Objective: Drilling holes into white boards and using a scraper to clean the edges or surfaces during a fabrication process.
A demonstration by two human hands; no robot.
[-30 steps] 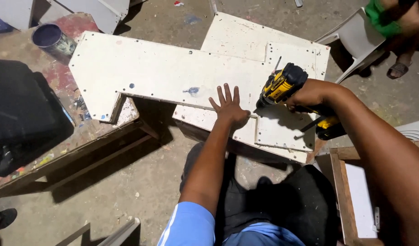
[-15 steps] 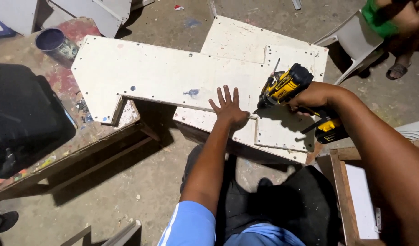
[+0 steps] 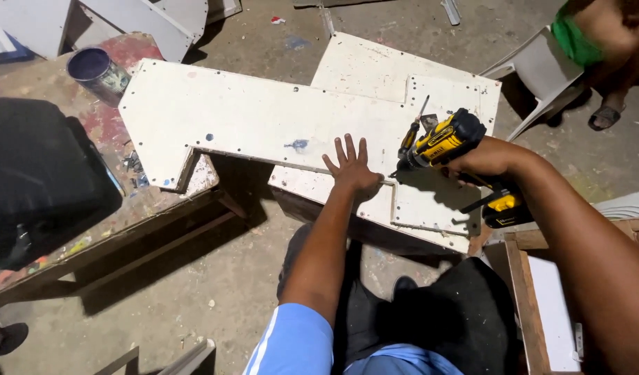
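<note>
Presently, on the floor and bench: one large white cut-out panel (image 3: 264, 121), flat, overlapping a second white panel (image 3: 416, 90) beneath it (two panels counted, edges dotted with small fastener holes).

One left hand (image 3: 352, 169), open, fingers spread, palm pressed flat on the upper panel near its lower edge; holding nothing.

One right hand (image 3: 482, 158), clenched round the grip of one yellow-and-black cordless drill (image 3: 441, 142), bit end down against the panel just beside the left hand. Hands close but not touching.

One paint can (image 3: 97, 71), round, open-topped, standing on the paint-stained bench (image 3: 69, 208) at the upper left, just beside the panel's corner; contents dark, not clear what.

One black case (image 3: 35, 180), lying on the same bench, left of the panel.

One white plastic chair (image 3: 541, 69), upper right, with another person (image 3: 597, 35) on it (green garment, one sandalled foot showing).

One wooden frame (image 3: 524, 292), lower right, white sheet inside.
</note>
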